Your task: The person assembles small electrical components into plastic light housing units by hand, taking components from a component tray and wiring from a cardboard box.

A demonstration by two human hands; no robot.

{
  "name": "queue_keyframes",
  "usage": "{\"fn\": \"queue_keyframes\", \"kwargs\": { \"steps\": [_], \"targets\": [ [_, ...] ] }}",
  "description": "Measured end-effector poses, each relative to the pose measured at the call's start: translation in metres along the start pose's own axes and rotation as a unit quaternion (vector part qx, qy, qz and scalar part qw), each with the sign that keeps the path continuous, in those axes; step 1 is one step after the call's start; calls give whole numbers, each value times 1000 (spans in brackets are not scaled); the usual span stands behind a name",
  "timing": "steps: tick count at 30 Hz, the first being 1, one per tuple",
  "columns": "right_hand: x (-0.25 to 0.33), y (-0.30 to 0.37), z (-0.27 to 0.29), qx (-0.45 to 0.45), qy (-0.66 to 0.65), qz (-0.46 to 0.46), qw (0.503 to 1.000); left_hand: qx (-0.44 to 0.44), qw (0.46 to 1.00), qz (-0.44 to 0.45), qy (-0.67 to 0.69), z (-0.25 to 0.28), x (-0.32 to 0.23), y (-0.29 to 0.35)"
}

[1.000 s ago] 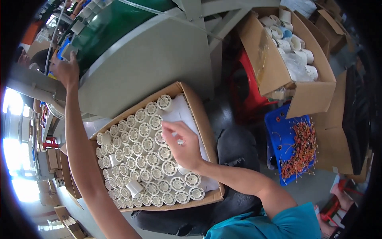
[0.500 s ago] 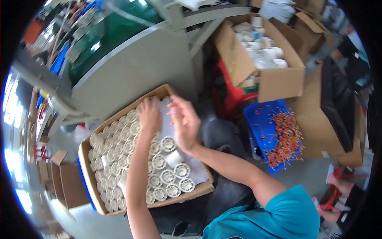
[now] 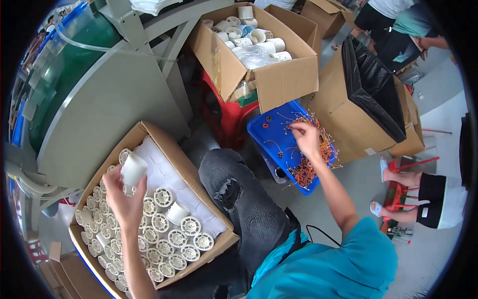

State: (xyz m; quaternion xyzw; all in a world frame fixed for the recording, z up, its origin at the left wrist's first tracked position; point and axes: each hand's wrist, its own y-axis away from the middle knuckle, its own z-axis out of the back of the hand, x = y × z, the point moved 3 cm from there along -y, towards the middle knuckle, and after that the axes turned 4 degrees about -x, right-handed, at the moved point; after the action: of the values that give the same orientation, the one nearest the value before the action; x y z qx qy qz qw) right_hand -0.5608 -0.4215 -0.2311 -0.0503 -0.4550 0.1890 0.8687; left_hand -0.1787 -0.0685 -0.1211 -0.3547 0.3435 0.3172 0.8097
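My left hand (image 3: 124,197) grips a white plastic cylinder (image 3: 134,168), held tilted above a shallow cardboard box (image 3: 172,149). Rows of round white plastic parts (image 3: 163,197) with spoked ends stand in that box. One white cylinder (image 3: 177,213) lies on its side among them. Over to the right, my right hand (image 3: 307,139) is above a blue tray (image 3: 260,130), its fingertips pinched together. A heap of small orange-red parts with thin wires (image 3: 318,162) lies in the tray beneath it. Whatever the pinched fingertips hold is too small to tell.
Behind the tray, a cardboard box of white cylinders (image 3: 269,47) rests on a red stool (image 3: 224,112). A carton lined with a black bag (image 3: 348,109) stands at the right. Far left is a grey-framed workbench (image 3: 99,104) with a green top. Other people stand and sit at the right.
My left hand has lifted a white cylinder out of the shallow box. My right hand has moved from over that box to the blue tray. The view has swung right.
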Motion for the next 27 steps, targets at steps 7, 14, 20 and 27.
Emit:
{"fn": "queue_keyframes", "kwargs": {
  "steps": [7,14,20,27],
  "targets": [
    [-12,-1,12,148,318,59,935,79,945,244,202,46,-18,96],
    [3,-14,-11,261,524,102,804,-95,833,387,384,56,23,132],
    [8,-4,2,70,323,229,915,-23,848,326,416,55,9,124],
    [21,-8,33,-172,-40,61,982,0,859,309,408,51,5,123]
  ]
}}
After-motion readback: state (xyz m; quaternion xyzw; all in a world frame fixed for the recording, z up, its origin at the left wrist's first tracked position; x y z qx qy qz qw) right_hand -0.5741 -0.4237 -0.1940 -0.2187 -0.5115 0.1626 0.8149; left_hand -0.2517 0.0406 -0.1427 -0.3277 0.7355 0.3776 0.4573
